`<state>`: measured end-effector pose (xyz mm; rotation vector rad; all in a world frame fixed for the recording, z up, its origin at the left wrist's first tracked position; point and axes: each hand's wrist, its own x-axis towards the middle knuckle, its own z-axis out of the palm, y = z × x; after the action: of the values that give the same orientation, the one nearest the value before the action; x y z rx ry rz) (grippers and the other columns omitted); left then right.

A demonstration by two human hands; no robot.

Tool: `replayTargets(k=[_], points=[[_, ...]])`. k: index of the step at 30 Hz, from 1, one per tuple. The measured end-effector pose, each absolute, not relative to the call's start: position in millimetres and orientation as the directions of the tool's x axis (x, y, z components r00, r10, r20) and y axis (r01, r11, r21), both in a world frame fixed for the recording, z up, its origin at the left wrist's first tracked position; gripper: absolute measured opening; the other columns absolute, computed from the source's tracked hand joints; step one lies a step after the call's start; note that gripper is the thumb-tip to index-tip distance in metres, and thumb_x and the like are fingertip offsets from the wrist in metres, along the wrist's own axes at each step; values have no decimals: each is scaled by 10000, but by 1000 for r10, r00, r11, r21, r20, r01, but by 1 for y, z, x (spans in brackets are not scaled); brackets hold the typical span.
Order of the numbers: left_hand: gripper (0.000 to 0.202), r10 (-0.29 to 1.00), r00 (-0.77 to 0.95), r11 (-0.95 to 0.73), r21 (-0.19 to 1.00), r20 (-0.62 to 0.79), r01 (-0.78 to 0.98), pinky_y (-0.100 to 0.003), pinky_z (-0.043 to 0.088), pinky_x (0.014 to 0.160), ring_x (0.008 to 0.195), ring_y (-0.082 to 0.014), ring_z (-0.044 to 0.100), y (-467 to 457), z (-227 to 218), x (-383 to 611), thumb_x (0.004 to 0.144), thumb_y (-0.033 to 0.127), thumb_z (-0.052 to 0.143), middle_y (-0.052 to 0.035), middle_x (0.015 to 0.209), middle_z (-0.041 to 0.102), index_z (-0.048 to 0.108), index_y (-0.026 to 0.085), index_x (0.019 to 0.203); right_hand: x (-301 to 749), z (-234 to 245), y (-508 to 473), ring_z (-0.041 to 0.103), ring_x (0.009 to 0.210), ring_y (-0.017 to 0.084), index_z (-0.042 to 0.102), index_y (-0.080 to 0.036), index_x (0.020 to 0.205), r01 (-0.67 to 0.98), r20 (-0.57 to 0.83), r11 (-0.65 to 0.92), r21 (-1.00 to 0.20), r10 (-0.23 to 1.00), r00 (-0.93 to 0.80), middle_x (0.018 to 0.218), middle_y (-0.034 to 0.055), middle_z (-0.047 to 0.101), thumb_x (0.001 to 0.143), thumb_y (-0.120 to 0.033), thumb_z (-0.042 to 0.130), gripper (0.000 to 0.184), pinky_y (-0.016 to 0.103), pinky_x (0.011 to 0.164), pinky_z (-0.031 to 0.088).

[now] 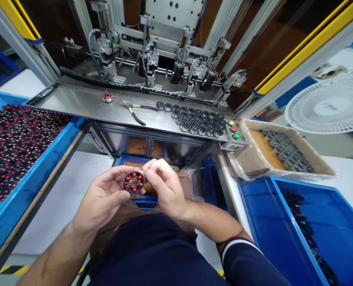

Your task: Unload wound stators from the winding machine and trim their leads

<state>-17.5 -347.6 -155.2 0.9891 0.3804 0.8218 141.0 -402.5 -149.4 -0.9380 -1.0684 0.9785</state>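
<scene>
A round wound stator ring [134, 182] with red coils sits between my two hands, low in the middle of the view. My left hand [105, 196] grips it from the left, thumb and fingers closed on its rim. My right hand [164, 184] pinches at the ring's upper right edge with closed fingertips. Both hands hover over my lap, in front of the machine's steel shelf [84, 105].
On the shelf lie pliers [133, 111], one wound stator [107, 97] and several bare grey stators [197, 119]. Control buttons [233, 129] sit at its right end. A blue tray of wound stators [12, 143] is left; a cardboard box [284, 151] and blue bin [301, 222] are right. A white fan [331, 104] stands far right.
</scene>
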Motion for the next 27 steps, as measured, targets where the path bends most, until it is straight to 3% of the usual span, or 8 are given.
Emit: replayTargets(k=[5,7,10,17,21,23,25,27], points=[[347,774,627,225,887,88,-403,-219,599,841,915,-179,746,-347,-156,-20,757,208,799,-58,1072,769,731,245,1096,149,-141,-396,570,898,170,578,-217,955,-20,389,398,-917,906,168,985,42,575,814,-332,729,237,343,832,478],[358,780,617,195,899,100,-392,-222,583,884,988,-186,730,-348,-157,-19,756,193,798,-60,1089,767,730,246,1104,149,-136,-395,574,907,174,610,-207,869,54,442,440,-897,882,160,945,40,586,807,-293,741,169,351,857,474],[366,786,609,172,908,107,-381,-242,578,909,1028,-193,718,-349,-158,-19,765,166,783,-59,1121,759,724,254,1115,148,-133,-396,571,814,150,606,-196,758,51,402,402,-914,881,249,827,17,579,859,-276,688,153,330,802,475],[366,747,656,219,891,109,-398,-329,639,781,805,-199,745,-349,-153,-17,769,205,770,-98,1117,744,711,232,1129,144,-134,-399,549,744,125,604,-183,729,-17,284,309,-951,894,345,792,7,572,842,-264,693,165,281,707,461],[433,827,542,62,932,153,-358,-273,607,851,1005,-209,712,-351,-150,-11,671,100,830,-77,1155,727,716,233,1068,146,-137,-402,571,760,128,613,-194,831,-83,261,303,-949,909,326,837,13,588,817,-339,727,185,279,716,492],[403,871,446,-68,950,205,-305,-260,577,911,1108,-202,672,-353,-148,-8,684,58,807,-53,1164,718,722,238,1034,147,-142,-405,582,768,130,603,-203,927,-131,244,294,-947,921,303,867,12,600,751,-376,794,312,280,727,505],[386,891,373,-171,952,259,-254,-252,565,925,1095,-186,672,-355,-145,-8,692,56,801,-34,1141,714,727,238,1023,148,-147,-409,587,786,134,609,-207,954,-138,264,304,-943,931,252,873,9,613,699,-352,844,376,281,744,504],[377,899,336,-220,954,280,-206,-252,567,912,1046,-178,686,-356,-143,-9,692,71,806,-30,1113,714,729,232,1024,147,-151,-411,587,789,134,641,-205,906,-124,311,338,-933,931,191,856,8,626,716,-298,839,289,282,748,495]])
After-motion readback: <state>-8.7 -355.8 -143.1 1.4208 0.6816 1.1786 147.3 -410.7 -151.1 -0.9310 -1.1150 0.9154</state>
